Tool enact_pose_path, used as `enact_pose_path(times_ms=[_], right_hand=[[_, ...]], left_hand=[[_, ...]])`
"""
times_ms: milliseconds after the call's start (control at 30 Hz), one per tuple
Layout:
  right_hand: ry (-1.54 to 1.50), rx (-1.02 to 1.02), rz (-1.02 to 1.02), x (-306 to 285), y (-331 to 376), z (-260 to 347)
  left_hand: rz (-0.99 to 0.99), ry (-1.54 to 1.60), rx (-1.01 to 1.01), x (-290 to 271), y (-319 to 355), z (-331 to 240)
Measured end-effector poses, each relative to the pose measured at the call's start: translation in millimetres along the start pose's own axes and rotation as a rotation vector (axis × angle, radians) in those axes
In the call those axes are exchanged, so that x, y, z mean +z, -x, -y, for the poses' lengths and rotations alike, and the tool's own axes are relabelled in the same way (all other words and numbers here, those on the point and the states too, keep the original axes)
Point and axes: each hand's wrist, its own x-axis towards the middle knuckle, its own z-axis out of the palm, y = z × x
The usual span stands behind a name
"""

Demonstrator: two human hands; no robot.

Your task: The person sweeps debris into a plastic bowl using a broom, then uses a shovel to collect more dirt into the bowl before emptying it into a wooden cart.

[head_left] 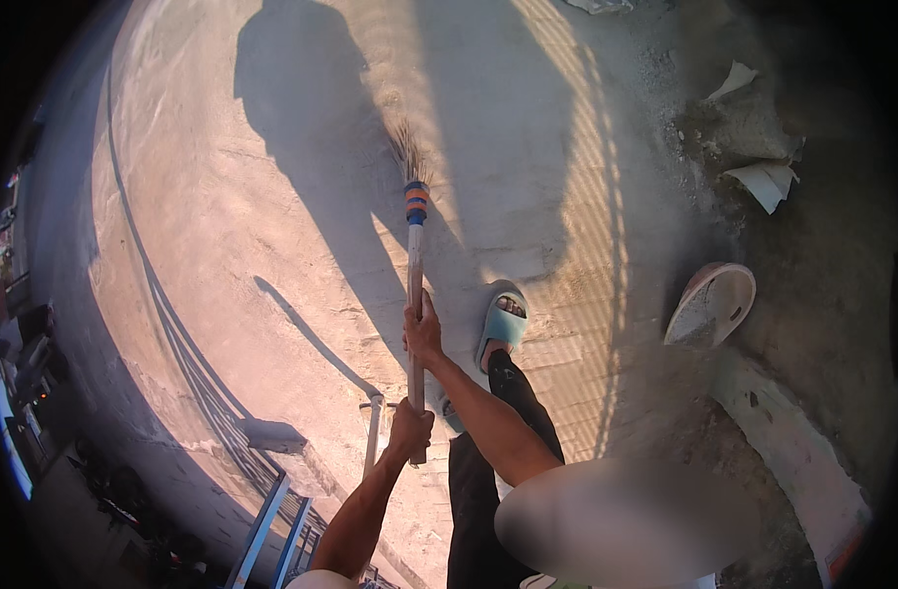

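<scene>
1. Your left fingers (422,422) were clamped round the broom (416,265), close to the bottom end of its stick.
2. Your right fingers (411,329) were clamped round the same stick, a little farther up, with bare wood showing between the two grips.
3. The bristles (408,155) fanned out ahead of your right fingers, past a blue and orange band (417,201), and pointed at the floor (243,206); whether their tips touched it, you could not tell.
4. A pale pipe (373,432) stood just left of your left fingers.
5. Your foot, in a green slipper (508,322), was near your right fingers, on their right.
6. A basin (716,302) lay tilted well to the right of your right fingers, with torn sheets (763,182) beyond it.
7. A blue railing (272,520) stood below and left of your left fingers.
</scene>
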Motion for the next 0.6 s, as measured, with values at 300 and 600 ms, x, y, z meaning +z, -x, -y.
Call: enact_pose_path(times_ms=[300,600], right_hand=[[-0.398,0.094,-0.739,-255.2,34.9,62.5],[-0.352,0.083,0.021,39.3,136.4,70.7]], left_hand=[[0.289,-0.56,0.444,113.9,28.8,-125.2],[-0.236,-0.377,-0.008,-66.5,149.6,2.5]])
